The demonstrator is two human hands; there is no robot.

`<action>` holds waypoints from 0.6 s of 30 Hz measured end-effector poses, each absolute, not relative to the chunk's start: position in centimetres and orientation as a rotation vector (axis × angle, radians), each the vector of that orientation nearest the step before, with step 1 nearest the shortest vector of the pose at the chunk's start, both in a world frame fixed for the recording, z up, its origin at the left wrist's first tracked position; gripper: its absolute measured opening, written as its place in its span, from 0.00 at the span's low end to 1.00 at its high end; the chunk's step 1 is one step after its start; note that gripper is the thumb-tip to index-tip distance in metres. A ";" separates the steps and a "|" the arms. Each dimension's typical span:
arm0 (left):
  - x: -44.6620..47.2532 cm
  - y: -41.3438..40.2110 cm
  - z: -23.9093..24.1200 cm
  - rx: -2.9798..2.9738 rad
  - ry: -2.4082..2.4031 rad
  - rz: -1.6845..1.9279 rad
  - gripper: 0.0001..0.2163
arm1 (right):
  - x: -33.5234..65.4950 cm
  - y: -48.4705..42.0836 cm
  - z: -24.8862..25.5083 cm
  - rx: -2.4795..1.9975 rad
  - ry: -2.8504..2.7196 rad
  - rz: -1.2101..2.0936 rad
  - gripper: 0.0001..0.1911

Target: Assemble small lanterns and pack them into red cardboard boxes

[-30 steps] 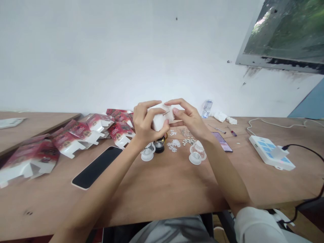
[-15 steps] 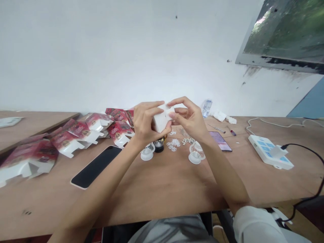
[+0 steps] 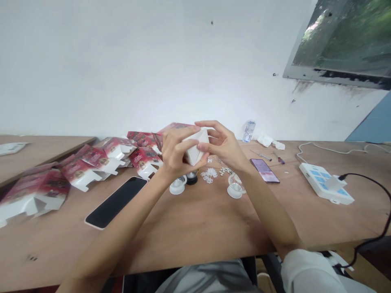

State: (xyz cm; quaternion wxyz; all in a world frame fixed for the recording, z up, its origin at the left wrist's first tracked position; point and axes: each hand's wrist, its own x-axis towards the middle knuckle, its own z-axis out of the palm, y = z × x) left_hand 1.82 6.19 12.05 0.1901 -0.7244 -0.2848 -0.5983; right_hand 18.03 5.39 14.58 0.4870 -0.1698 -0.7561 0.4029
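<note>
Raised over the table, a small white cardboard box [image 3: 194,154] is held between both hands, one edge turned up towards me. My left hand [image 3: 177,151] wraps its left side, with fingers over the top and the thumb below. On the right side, my right hand [image 3: 224,145] presses it with the thumb in front and the fingers at the top edge. The box's inside is hidden. Beneath the hands stand a clear globe with a white base [image 3: 177,186], a dark-based globe [image 3: 192,177] and another white-based globe [image 3: 236,188].
Red printed folded cartons [image 3: 91,165] pile up at the left beside a black-screened phone [image 3: 117,202]. Small white pieces [image 3: 209,175] lie mid-table. Right of them are a lit phone [image 3: 265,171], a screwdriver [image 3: 280,159], crumpled tissue [image 3: 265,141] and a corded power strip [image 3: 325,183].
My right fingers have shifted left across the top of the box, and its small end flap now lies down flat. The box is tilted a little differently.
</note>
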 end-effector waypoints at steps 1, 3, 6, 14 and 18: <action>1.8 6.2 12.0 -2.053 -0.775 -1.686 0.23 | 18.1 5.5 14.6 -0.405 -1.856 0.992 0.23; 1.8 6.2 11.8 -2.127 -0.698 -1.708 0.24 | 18.2 5.8 14.5 -0.378 -1.885 1.007 0.23; 1.7 6.1 11.6 -2.201 -0.569 -1.827 0.25 | 18.4 6.0 14.5 -0.342 -1.883 0.919 0.21; 1.0 4.1 14.9 -2.208 -1.212 -2.134 0.29 | 17.3 5.4 13.9 -0.419 -2.029 -0.004 0.07; -1.0 4.7 15.7 -2.470 -1.465 -2.046 0.35 | 17.8 4.3 14.6 -0.337 -2.334 -0.109 0.10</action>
